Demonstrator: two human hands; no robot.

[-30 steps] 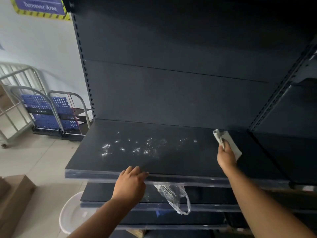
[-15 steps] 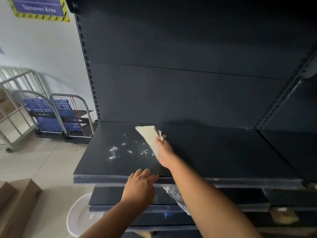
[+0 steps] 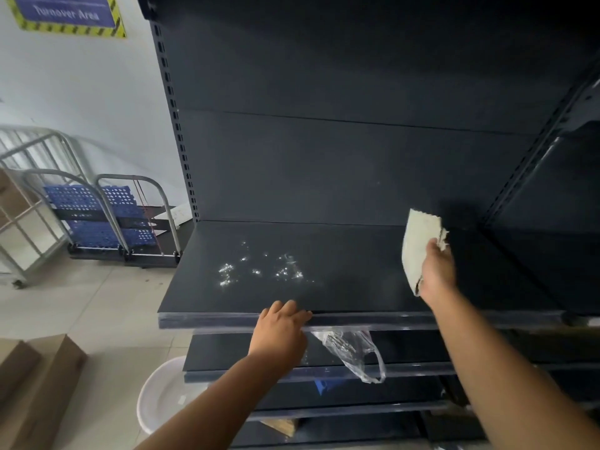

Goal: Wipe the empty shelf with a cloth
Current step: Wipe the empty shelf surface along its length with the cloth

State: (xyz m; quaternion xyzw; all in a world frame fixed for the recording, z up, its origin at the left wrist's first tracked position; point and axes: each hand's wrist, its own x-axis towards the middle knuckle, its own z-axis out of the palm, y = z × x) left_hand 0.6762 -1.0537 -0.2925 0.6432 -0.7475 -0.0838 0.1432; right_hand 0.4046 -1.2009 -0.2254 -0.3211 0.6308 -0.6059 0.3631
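My right hand [image 3: 436, 272] reached out over the right part of the dark shelf [image 3: 341, 287], toward two o'clock from me, with the forearm stretched straight from the lower right. Its fingers [image 3: 438, 251] were curled and pinched a pale cloth [image 3: 418, 245], which stood up from my grip with a zigzag top edge near the back panel. Whether the cloth touched the shelf I could not tell.

My left hand [image 3: 281, 332] rested at the front lip of the same shelf, at about eleven o'clock, palm down. Its fingers [image 3: 287, 308] lay close together, hooked over the edge, holding nothing else.

The shelf was a flat, dark board. A patch of glistening wet spots [image 3: 263, 266] sat on it left of centre, well apart from the cloth. Behind it rose a dark back panel [image 3: 324, 157], with a slotted upright [image 3: 172, 125] at its left side.

Below the shelf were more dark boards, and a clear plastic bag [image 3: 354, 352] hung from just under the front lip, beside my left hand. A white basin [image 3: 162, 401] stood on the tiled floor [image 3: 81, 306] at seven o'clock. Cardboard boxes [image 3: 35, 378] lay at eight o'clock. At ten o'clock, blue folding trolleys [image 3: 107, 219] leaned by a white wall, under a blue sign [image 3: 65, 11] with a yellow-and-black border reading "Turnover Area".
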